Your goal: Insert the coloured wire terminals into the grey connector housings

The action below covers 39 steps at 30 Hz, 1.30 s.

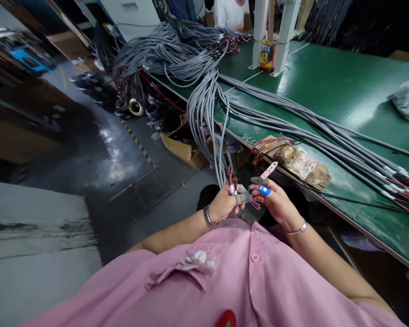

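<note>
My left hand [223, 204], with grey covers on some fingers, is closed around the ends of several grey cables [207, 109] that hang down from the bench. Thin coloured wires [231, 176] fan out of the cable ends beside its thumb. Close by on the right, my right hand [280, 202] is closed, its fingertips at more loose coloured wires [255, 205] between the hands. A pink flat strip with holes [270, 170], perhaps a tool handle, sticks up from its fingers; its lower end is hidden. A blue cover [264, 190] wraps the right thumb.
Along the green bench [347, 86] lie long grey cables [313, 120], their coloured ends at the right. A taped wooden block [301, 163] sits at the near edge. Further back are a big cable heap [150, 50], a post [282, 36] and another person [229, 13]. An open carton [180, 147] stands below.
</note>
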{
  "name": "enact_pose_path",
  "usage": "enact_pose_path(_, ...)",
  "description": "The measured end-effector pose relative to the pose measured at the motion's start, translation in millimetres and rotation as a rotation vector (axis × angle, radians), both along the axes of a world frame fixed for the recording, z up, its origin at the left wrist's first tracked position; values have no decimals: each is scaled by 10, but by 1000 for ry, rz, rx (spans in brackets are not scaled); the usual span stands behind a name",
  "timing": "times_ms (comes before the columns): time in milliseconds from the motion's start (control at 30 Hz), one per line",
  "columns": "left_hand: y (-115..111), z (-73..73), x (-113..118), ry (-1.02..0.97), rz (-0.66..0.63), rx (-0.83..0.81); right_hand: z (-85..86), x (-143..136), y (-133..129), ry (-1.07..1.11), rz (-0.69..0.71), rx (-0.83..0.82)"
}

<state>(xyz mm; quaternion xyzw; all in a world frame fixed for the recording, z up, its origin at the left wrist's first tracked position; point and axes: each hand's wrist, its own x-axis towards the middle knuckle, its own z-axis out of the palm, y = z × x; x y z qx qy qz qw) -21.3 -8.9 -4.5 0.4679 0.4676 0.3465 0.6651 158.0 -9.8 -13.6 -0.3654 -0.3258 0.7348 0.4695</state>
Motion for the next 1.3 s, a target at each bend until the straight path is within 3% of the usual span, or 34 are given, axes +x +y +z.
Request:
enact_pose_path(267, -12, -17, 4, 44, -41, 18, 13, -142, 53, -12, -96, -1)
enact_pose_path(533, -32, -43, 17, 39, 24, 14, -27, -174, 28, -25, -161, -7)
enact_pose_path(667, -22, -11, 12, 7, 33, 0, -28, -123, 19, 0, -143, 0)
enact_pose_path(900, 39, 87, -30, -110, -9, -72, -172, 117, 123, 117, -136, -99)
enact_pose_path(1067, 115, 158, 35, -174, -82, -104, -85, 87, 283, 96, -53, -19)
enact_pose_path(1133, 146, 181, 76, -182, -96, -110, -58, 43, 305, 49, -130, 45)
enact_pose_path(1300, 201, 161, 148, -195, -111, -123, -121, -35, 292, -163, -492, 194)
